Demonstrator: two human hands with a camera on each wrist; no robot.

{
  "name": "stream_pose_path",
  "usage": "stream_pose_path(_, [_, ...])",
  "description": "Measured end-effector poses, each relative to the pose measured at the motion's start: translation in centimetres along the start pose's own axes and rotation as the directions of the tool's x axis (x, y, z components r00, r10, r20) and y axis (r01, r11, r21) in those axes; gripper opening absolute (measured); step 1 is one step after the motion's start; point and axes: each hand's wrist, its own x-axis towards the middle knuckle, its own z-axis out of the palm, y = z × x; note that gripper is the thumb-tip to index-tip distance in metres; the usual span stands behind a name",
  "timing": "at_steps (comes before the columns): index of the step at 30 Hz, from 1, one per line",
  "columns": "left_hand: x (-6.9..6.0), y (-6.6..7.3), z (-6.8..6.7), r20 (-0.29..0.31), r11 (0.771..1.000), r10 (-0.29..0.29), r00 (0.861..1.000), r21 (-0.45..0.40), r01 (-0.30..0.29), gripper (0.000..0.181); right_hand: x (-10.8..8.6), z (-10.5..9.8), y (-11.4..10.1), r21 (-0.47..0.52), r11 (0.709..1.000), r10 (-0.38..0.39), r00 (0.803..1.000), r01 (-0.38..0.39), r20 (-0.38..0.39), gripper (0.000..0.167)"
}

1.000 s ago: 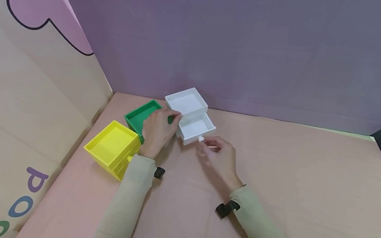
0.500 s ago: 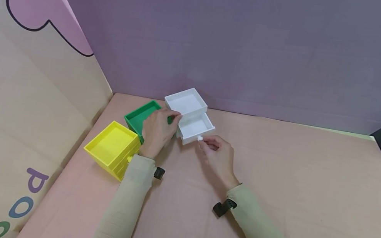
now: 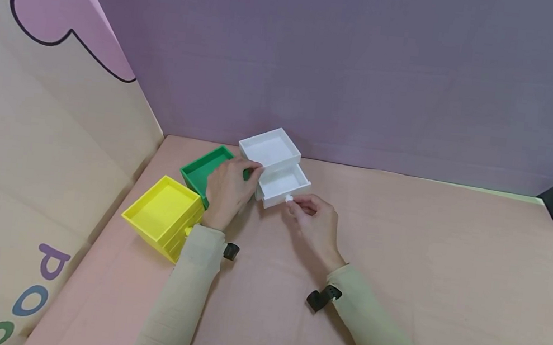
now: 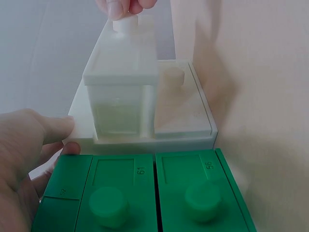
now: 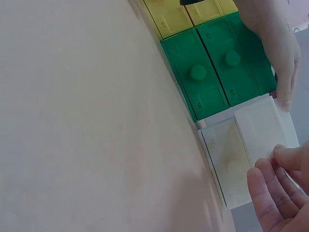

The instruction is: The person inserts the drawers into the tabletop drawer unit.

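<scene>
A small white drawer cabinet (image 3: 270, 148) stands by the back wall, with its upper drawer (image 3: 283, 182) pulled out and tilted towards me. At the cabinet's upper front corner my left hand (image 3: 226, 192) grips the edge between thumb and fingers. My right hand (image 3: 319, 225) pinches the round white knob (image 4: 125, 23) on the drawer's front between thumb and fingertips. No item shows inside the drawer in the head view. Below it, a second white drawer front (image 4: 181, 108) is shut, as the left wrist view shows.
A green drawer cabinet (image 3: 202, 170) adjoins the white one on the left, partly behind my left hand. Left of that stands a yellow drawer cabinet (image 3: 161, 205). A grey-purple wall (image 3: 357, 74) rises behind, and a patterned panel (image 3: 53, 132) borders the left. Pink cloth (image 3: 424, 255) covers the table.
The right hand has moved slightly left and away from me, and the white drawer has slid in a little with it. The left hand and the cabinets have kept their places.
</scene>
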Motion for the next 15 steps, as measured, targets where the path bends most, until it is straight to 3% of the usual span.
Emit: stream_pose_path(15, [-0.1, 0.28, -0.16, 0.004, 1.0, -0.005, 1.0, -0.009, 0.005, 0.024, 0.42, 0.44, -0.22, 0.043, 0.999, 0.006, 1.0, -0.005, -0.025, 0.014])
